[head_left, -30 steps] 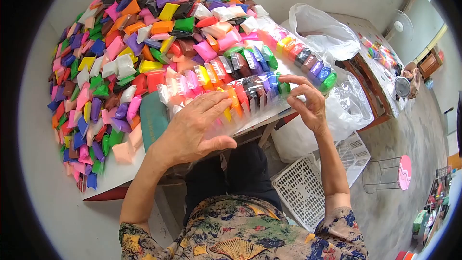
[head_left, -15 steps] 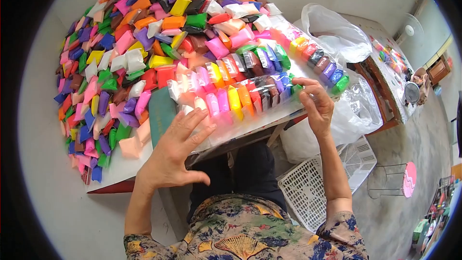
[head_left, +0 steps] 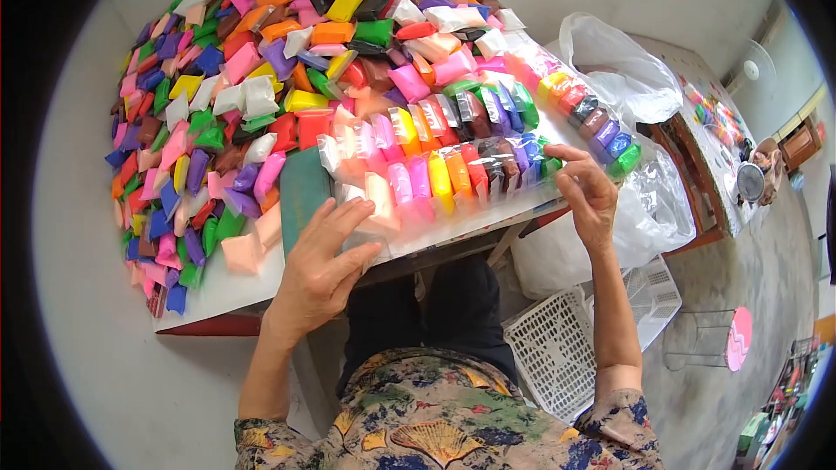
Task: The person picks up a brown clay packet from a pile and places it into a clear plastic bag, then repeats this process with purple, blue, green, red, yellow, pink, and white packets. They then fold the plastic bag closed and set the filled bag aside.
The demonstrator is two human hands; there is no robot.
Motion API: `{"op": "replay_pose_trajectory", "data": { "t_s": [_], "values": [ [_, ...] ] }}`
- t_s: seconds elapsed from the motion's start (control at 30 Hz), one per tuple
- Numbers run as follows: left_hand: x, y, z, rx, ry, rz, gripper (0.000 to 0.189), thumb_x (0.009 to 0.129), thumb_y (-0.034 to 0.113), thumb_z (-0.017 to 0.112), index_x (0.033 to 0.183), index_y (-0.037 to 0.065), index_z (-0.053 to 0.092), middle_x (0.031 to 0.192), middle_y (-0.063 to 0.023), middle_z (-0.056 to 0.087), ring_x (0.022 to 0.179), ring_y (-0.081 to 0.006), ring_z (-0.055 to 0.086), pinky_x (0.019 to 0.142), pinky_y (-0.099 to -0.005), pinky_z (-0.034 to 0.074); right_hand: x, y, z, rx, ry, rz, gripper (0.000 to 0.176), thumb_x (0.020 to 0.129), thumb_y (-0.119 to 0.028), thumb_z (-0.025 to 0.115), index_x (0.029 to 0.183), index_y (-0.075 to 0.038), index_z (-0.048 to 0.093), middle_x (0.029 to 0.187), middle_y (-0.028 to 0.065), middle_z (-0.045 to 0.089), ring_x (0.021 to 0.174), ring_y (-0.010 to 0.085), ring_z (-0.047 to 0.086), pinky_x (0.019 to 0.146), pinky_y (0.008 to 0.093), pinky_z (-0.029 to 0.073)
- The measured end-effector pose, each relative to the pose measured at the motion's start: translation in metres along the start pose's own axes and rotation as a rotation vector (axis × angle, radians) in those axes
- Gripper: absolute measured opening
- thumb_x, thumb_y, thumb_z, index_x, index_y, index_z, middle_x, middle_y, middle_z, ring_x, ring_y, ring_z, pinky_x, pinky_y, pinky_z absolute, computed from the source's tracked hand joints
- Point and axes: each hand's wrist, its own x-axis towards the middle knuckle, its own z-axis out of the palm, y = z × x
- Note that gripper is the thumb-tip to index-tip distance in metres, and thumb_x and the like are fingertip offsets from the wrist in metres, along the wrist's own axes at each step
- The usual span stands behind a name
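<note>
My left hand [head_left: 320, 265] has its fingers stretched out by the pale packets [head_left: 380, 200] at the left end of the front row. That row of small coloured packets [head_left: 440, 181], mostly in clear film, lies along the table's near edge. At its right end my right hand [head_left: 589, 198] has its index finger reaching to the green packet [head_left: 550, 164], thumb apart and the other fingers bent. Just behind is a second row of coloured packets [head_left: 427, 126]. A dark green box [head_left: 305, 196] stands beside the left ends of the rows.
A large heap of coloured packets [head_left: 231, 126] covers the left and back of the table [head_left: 222, 309]. Another wrapped row [head_left: 596, 122] lies at right. Clear plastic bags [head_left: 618, 70] hang near it. White baskets [head_left: 553, 348] and a pink-topped stool [head_left: 738, 339] stand on the floor.
My left hand has its thumb drawn in closer to its fingers, by the left end of the front row. My right hand stays by the green end. The view has shifted slightly.
</note>
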Motion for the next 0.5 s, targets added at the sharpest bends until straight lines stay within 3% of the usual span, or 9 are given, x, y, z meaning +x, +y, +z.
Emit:
{"op": "replay_pose_trajectory", "data": {
  "t_s": [0.27,0.37,0.5],
  "values": [
    [0.014,0.013,0.014,-0.204,0.217,-0.215,0.011,0.09,0.005,0.067,0.099,-0.002,0.067,0.125,-0.0197,0.064,0.115,-0.0387,0.06,0.102,-0.0437,0.046,0.001,0.001,-0.006,-0.11,-0.059,-0.095,0.005,0.088,-0.001,0.067,0.087,-0.002,0.063,0.115,0.0148,0.073,0.118,0.0292,0.061,0.104,0.041,0.043],
    [0.015,0.015,0.019,-0.325,0.324,-0.384,0.018,0.102,0.012,0.058,0.098,-0.002,0.068,0.118,-0.0132,0.068,0.104,-0.0203,0.063,0.09,-0.0314,0.049,0.001,0.003,-0.003,-0.1,-0.019,-0.082,0.004,0.089,-0.001,0.066,0.087,-0.001,0.063,0.112,0.0126,0.074,0.117,0.0295,0.062,0.104,0.0425,0.044],
    [0.029,0.023,0.022,-0.522,0.48,-0.564,0.02,0.102,0.014,0.059,0.097,-0.003,0.069,0.103,-0.0073,0.072,0.095,-0.0116,0.063,0.087,-0.0271,0.05,0.002,0.001,0.0,-0.055,0.022,-0.05,0.004,0.091,-0.001,0.064,0.087,-0.001,0.063,0.109,0.0122,0.074,0.114,0.0284,0.063,0.102,0.0414,0.045]
  ]
}}
